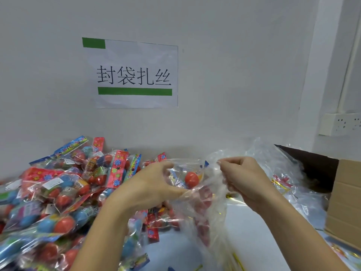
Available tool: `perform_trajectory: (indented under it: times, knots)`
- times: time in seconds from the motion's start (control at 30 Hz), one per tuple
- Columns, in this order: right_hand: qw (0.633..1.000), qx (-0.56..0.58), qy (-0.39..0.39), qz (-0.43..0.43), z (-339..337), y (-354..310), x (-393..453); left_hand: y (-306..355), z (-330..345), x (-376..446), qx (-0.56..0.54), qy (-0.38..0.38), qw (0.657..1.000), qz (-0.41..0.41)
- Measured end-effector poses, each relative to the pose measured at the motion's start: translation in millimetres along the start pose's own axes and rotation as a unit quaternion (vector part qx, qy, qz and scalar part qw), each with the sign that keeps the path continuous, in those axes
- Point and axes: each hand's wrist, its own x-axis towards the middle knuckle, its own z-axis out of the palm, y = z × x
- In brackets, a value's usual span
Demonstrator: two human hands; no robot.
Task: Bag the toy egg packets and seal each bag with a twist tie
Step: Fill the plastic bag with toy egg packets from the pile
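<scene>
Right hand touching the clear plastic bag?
Touching. Head view: right hand fingers curl round and pinch the clear plastic bag film; left hand grips its other side.

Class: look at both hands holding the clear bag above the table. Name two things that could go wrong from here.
1. Both hands, left and right, pinch only the thin clear plastic bag; the film could slip or tear, dropping the red toy egg.
2. The heaped pile of colourful egg packets sits close by; an elbow might knock packets off.
</scene>
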Motion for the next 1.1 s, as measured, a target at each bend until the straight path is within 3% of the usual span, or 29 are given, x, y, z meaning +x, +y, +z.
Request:
perform_trajectory:
  times: [0.17, 0.37, 0.47, 0.57, 0.77, 0.87, 1.1]
  knots:
    - [0.999, 0.000, 0.009, -0.041, 3.3, -4.8, 2.5, 9.7, -0.8, -4.9, 0.047, -0.012, 0.999, 0.016]
    - [0.997, -0.045, 0.012, -0.065, 7.2, -4.9, 7.2, 7.7, -2.4, 0.3, 0.003, 0.174, 0.985, 0.013]
    - [0.995, -0.073, 0.000, -0.068, 9.1, -2.3, 7.0, 11.1, 1.6, -0.5, 0.041, 0.122, 0.992, 0.016]
    - [0.992, -0.080, 0.019, -0.099, 6.2, -1.1, 10.2, 13.3, -1.4, 1.0, 0.021, 0.185, 0.982, 0.024]
    - [0.989, -0.074, -0.004, -0.129, -6.3, -8.8, 8.5, 17.0, -0.2, -0.4, -0.014, 0.196, 0.980, 0.040]
    - [0.984, -0.134, -0.030, -0.111, -8.0, -8.7, 6.7, 20.0, 0.1, -3.0, -0.031, 0.215, 0.976, 0.031]
    - [0.976, -0.148, 0.015, -0.157, -9.8, -20.4, 0.9, 22.3, -3.1, -3.4, -0.095, 0.219, 0.970, 0.044]
